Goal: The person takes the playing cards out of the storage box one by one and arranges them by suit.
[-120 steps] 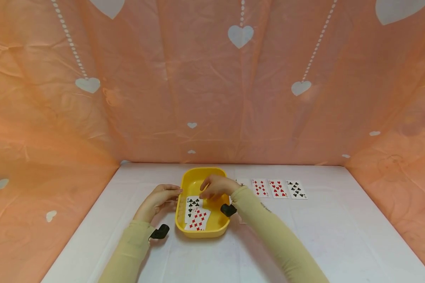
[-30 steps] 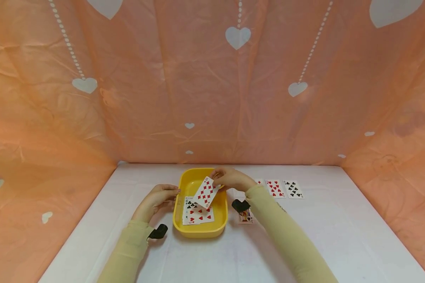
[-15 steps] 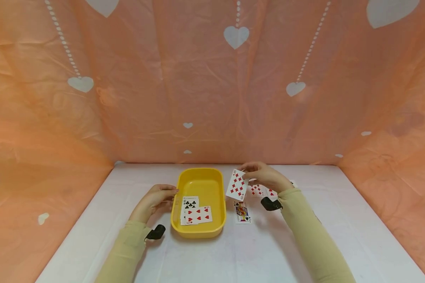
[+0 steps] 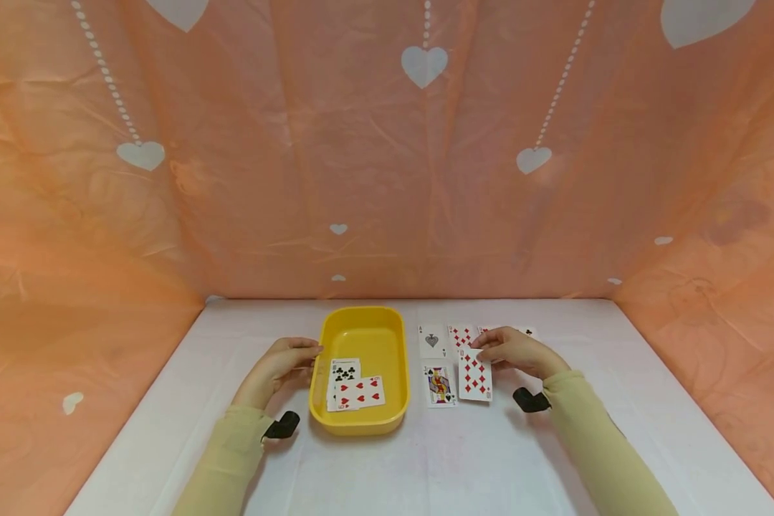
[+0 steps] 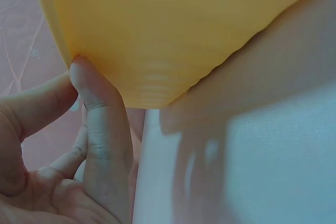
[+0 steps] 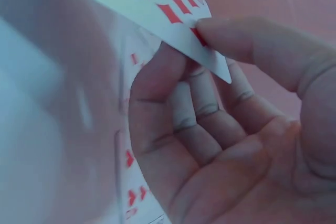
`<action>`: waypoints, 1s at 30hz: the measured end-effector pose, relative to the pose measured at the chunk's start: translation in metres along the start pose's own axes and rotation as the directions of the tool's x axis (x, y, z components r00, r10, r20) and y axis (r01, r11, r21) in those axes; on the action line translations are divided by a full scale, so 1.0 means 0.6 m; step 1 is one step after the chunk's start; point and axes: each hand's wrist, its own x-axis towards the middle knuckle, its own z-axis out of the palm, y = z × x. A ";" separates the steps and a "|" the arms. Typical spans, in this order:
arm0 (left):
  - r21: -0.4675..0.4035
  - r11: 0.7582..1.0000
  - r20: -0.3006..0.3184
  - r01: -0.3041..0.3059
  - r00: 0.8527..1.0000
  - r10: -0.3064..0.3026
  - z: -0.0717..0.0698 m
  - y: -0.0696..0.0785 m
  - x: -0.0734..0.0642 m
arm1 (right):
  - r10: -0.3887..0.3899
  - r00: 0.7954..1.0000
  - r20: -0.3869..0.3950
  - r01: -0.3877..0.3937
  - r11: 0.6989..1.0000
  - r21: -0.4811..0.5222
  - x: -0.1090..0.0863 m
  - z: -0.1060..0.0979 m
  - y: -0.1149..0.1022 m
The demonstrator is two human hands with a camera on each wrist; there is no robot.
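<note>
In the head view my right hand (image 4: 519, 352) pinches the upper right corner of a diamonds playing card (image 4: 474, 377), face up. The right wrist view has the same card (image 6: 152, 9) tilted between thumb and index finger, its lower part low over the table right of the jack of spades (image 4: 440, 385). My left hand (image 4: 280, 365) holds the left rim of a yellow plastic tray (image 4: 405, 387). Seen from the left wrist, the thumb presses the tray's outer wall (image 5: 173, 24) just under the rim. Inside lie a hearts card (image 4: 361, 393) and a clubs card (image 4: 345, 370), overlapping.
Behind the held card runs a row: the ace of spades (image 4: 431, 341), another diamonds card (image 4: 459, 335), then a hearts and a clubs card partly hidden by the right hand. All lie on a white-covered table (image 4: 374, 480), backed by an orange curtain (image 4: 361, 179).
My right hand has carried the diamonds card out of the tray, rightward and down beside the jack. The left hand has kept its place on the rim. The whole view has drifted slightly.
</note>
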 end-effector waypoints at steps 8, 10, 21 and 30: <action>0.001 1.000 -0.004 0.001 1.000 -0.001 -0.001 -0.001 0.001 | 0.019 0.999 -0.030 -0.019 1.000 -0.008 -0.004 0.004 0.026; 0.002 1.000 -0.005 0.003 1.000 -0.003 -0.001 -0.001 0.001 | 0.028 0.998 -0.050 -0.029 0.999 -0.026 -0.003 0.008 0.028; -0.011 1.000 0.001 0.004 1.000 -0.004 0.003 -0.001 0.000 | 0.028 0.993 -0.115 -0.044 0.990 -0.137 -0.002 0.019 0.030; -0.014 1.000 0.011 -0.015 1.000 0.015 0.001 -0.002 0.000 | -0.035 0.989 -0.142 0.003 0.976 -0.218 -0.007 0.021 0.029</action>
